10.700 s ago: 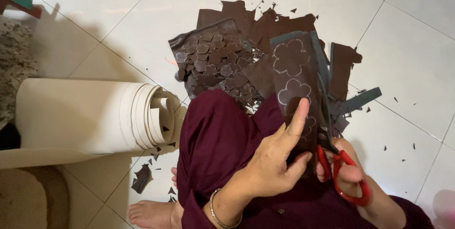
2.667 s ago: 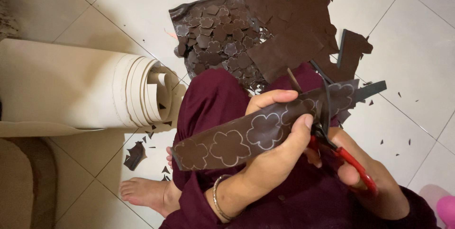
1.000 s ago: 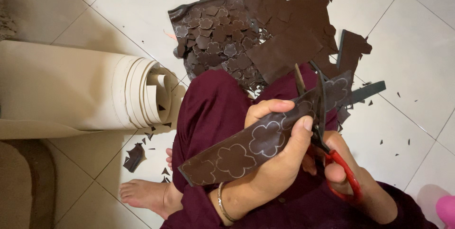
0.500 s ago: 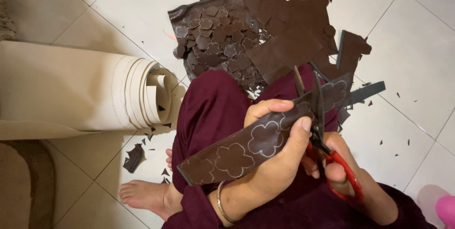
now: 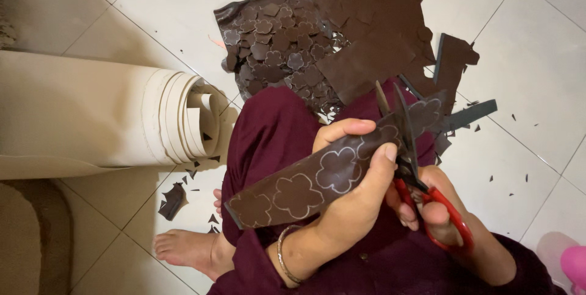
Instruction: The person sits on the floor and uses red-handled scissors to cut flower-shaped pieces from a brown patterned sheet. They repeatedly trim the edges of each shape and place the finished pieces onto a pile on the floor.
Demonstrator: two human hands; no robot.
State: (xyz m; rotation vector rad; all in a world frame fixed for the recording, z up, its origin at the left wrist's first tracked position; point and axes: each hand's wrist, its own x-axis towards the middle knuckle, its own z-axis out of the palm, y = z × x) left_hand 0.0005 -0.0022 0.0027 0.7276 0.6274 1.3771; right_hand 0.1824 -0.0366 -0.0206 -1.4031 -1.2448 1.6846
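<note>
White tiled floor (image 5: 152, 20) lies bare at left; left hand (image 5: 351, 209) pinches a brown flower-marked leather strip (image 5: 317, 179), right hand (image 5: 436, 212) grips red-handled scissors (image 5: 415, 173) biting its upper edge.

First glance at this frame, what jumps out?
The brown strip with outlined flower shapes, held across the middle by the left hand. Red-handled scissors in the right hand meet the strip's upper right end, blades open. Behind, on the white tiled floor, lies a heap of brown offcuts; a cream roll lies at left.
</note>
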